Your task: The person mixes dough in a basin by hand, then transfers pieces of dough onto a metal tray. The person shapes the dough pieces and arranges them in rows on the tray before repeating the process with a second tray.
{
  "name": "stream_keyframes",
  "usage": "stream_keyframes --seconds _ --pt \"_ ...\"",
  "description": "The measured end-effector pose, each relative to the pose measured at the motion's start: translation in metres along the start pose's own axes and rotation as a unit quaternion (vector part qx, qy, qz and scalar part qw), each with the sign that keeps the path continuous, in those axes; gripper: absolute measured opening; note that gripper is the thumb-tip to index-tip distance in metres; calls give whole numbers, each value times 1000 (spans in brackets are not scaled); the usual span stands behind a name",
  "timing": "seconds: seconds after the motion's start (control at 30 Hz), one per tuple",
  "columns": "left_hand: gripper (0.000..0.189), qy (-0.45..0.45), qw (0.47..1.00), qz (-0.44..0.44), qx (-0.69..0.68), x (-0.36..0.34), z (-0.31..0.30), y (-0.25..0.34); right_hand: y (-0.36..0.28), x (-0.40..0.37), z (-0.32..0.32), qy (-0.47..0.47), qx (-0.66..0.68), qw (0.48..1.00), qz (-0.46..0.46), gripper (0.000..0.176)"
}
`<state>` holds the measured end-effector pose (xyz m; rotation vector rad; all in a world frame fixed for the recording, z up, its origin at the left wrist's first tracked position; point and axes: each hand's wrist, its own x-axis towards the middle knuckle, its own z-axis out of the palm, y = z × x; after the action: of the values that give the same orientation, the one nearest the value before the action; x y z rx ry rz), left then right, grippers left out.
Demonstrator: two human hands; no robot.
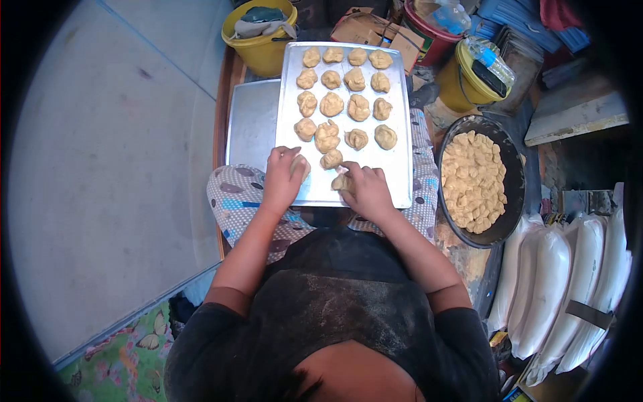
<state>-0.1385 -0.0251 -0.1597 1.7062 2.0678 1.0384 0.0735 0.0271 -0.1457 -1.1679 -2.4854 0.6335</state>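
A metal baking tray rests across my lap, with several rows of tan dough balls on it. At the near left of the tray, my left hand is closed around a dough ball, part of which shows past the fingers. My right hand grips another dough ball near the tray's front edge, its fingers curled over the piece. Between and just beyond my hands sits a smaller dough ball, close to the right fingertips.
To the right stands a black basin full of dough pieces. Another metal tray lies under the left side. Yellow buckets and a cardboard box are at the back. Filled white plastic bags stand at the right.
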Motion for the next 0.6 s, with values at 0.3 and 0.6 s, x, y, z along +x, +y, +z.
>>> stream_keyframes --seconds 0.3,0.6 --pt "43 -56 998 -10 25 70 8 -4 27 6 -31 99 232 953 170 40" --pt "45 37 998 -8 52 22 -17 4 29 -30 -27 48 78 994 60 65"
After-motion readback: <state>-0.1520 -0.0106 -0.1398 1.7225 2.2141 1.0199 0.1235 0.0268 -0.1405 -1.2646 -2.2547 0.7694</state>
